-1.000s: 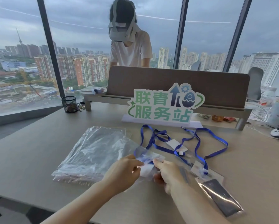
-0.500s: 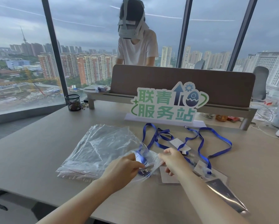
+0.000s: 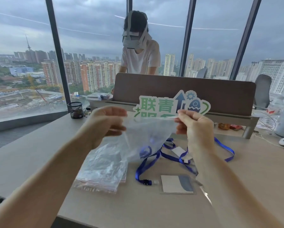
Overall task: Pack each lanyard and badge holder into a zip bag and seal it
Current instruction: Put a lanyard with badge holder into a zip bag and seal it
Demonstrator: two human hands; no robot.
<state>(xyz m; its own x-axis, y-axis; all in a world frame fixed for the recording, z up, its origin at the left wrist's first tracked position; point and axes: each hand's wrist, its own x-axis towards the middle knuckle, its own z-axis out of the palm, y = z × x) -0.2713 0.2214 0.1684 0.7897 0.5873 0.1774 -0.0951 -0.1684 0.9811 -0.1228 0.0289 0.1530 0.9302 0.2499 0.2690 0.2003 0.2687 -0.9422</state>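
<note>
Change: half a second ago both hands were low over the table, working at a zip bag that lay near the lanyards. Now the zip bag (image 3: 147, 134) is lifted up in front of the sign (image 3: 170, 104), well above the table (image 3: 31, 155).
Left hand: the left hand (image 3: 105, 124) pinches the left end of the bag's top edge; its grip is closed on the plastic, though motion blur hides the exact fingers.
Right hand: the right hand (image 3: 194, 127) pinches the right end of the same edge between thumb and fingers.
Meaning for the task: I judge that the bag is being stretched by its mouth, either to check the seal or to press it closed. This bag seems near its last step.
Look of the bag: clear, thin and wrinkled, hanging down to a point. Something blue shows faintly through the plastic, probably a lanyard, but I cannot tell if a badge holder is also inside.
Not yet packed: a blue lanyard (image 3: 147, 163) lies loose on the table under the bag, its black clip beside a badge holder (image 3: 177, 184) with a white and grey card.
Spare bags: a pile of empty zip bags (image 3: 103, 168) rests on the table at the left, below the left hand.
</note>
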